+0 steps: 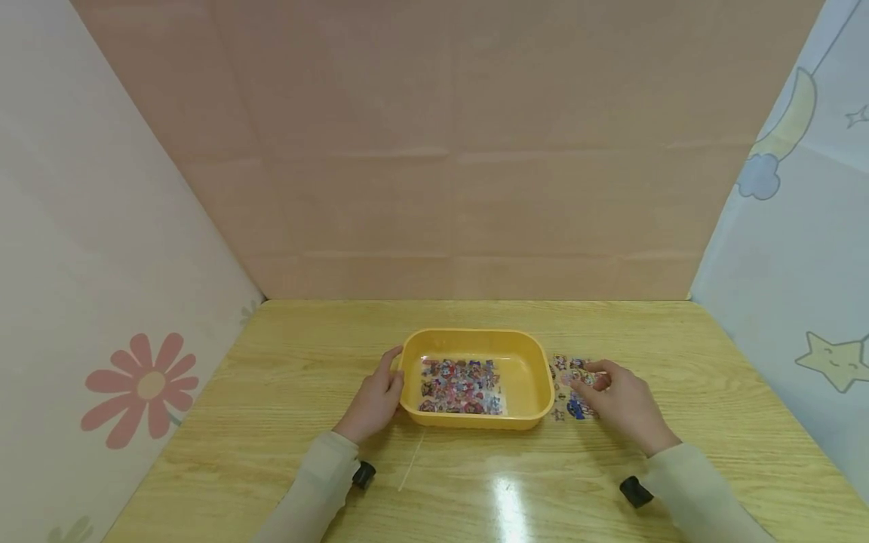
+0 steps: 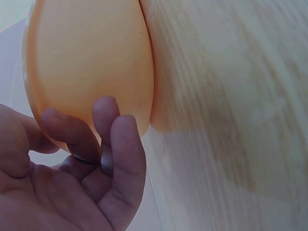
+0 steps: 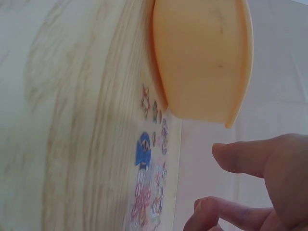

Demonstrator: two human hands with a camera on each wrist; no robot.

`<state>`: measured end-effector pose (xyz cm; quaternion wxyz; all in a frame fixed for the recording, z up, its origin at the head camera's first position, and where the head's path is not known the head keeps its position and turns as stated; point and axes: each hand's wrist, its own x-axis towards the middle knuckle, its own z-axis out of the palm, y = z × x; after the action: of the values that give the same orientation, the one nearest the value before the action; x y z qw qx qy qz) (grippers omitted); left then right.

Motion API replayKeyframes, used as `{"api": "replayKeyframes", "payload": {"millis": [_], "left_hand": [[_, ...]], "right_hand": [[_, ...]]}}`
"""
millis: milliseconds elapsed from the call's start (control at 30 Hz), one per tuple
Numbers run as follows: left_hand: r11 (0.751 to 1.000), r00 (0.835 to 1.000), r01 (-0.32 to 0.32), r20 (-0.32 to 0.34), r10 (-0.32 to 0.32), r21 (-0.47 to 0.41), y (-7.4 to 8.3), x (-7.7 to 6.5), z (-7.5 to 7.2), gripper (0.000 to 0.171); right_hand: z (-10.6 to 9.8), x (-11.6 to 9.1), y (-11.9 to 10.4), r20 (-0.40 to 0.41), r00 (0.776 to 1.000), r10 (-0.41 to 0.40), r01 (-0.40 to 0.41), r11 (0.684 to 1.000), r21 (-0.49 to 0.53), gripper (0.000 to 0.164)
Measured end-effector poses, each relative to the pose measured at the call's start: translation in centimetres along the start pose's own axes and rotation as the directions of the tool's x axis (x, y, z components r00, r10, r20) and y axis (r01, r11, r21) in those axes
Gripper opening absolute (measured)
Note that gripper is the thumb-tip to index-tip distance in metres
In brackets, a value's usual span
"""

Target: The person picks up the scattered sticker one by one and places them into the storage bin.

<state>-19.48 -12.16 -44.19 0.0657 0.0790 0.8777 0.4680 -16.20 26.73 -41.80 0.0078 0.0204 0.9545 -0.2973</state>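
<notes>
A yellow plastic tub (image 1: 475, 424) stands on the table, with transparent sticker sheets (image 1: 462, 386) of small colourful figures lying in its left and middle part. At the tub's left end my left hand (image 1: 376, 400) grips the rim, with curled fingers against the outer wall in the left wrist view. My right hand (image 1: 627, 403) hovers over another clear sticker sheet (image 1: 575, 409) on the table, just right of the tub. Its thumb (image 3: 240, 156) and fingers stand apart in the right wrist view, holding nothing. Part of that sheet is hidden beneath the hand.
The wooden table (image 1: 312, 339) runs back to a beige panel (image 1: 448, 188). Upright side panels bound it, the left with a pink flower (image 1: 151, 386), the right with a star (image 1: 838, 362). A black wrist band (image 1: 636, 492) shows at the right sleeve.
</notes>
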Motion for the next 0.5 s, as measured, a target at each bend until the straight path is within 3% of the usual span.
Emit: {"api": "replayKeyframes", "payload": {"millis": [300, 500], "left_hand": [[1.000, 1.000, -0.011, -0.011, 0.011, 0.001, -0.1, 0.0, 0.1, 0.050], [1.000, 1.000, -0.015, -0.012, 0.015, 0.007, -0.1, 0.0, 0.1, 0.050]], "right_hand": [[-0.3, -0.1, 1.2, 0.013, 1.000, 0.007, -0.005, 0.997, -0.079, 0.067], [-0.1, -0.1, 2.0, 0.039, 0.999, -0.010, 0.016, 0.987, -0.161, 0.079]]}}
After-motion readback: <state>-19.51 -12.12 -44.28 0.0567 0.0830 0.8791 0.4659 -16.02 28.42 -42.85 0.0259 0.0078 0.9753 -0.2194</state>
